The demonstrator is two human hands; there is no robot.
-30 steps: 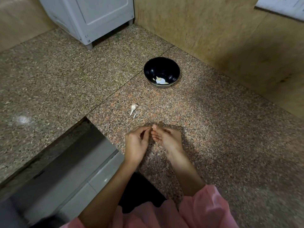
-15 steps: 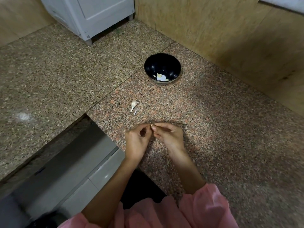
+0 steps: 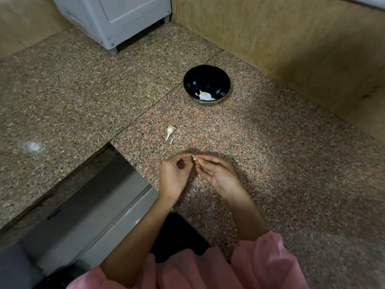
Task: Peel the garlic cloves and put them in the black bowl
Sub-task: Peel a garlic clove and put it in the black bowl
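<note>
My left hand (image 3: 174, 177) and my right hand (image 3: 216, 174) meet fingertip to fingertip low over the granite counter. Between them they pinch a small pale garlic clove (image 3: 194, 157), mostly hidden by the fingers. A second, unpeeled clove (image 3: 169, 131) with a long papery tail lies on the counter just beyond my hands, with a thin scrap of skin (image 3: 173, 139) beside it. Farther back stands the black bowl (image 3: 195, 80), holding pale garlic pieces (image 3: 204, 95) at its bottom.
A white appliance (image 3: 116, 17) stands at the back left on short feet. A tan wall (image 3: 291, 38) runs along the right and back of the counter. The counter's inner edge drops to a grey cabinet front (image 3: 87, 205) at the lower left.
My hands have drawn slightly apart at the fingertips while still pinching the clove. The view has tilted a little, so the bowl and the loose clove sit higher in the frame.
</note>
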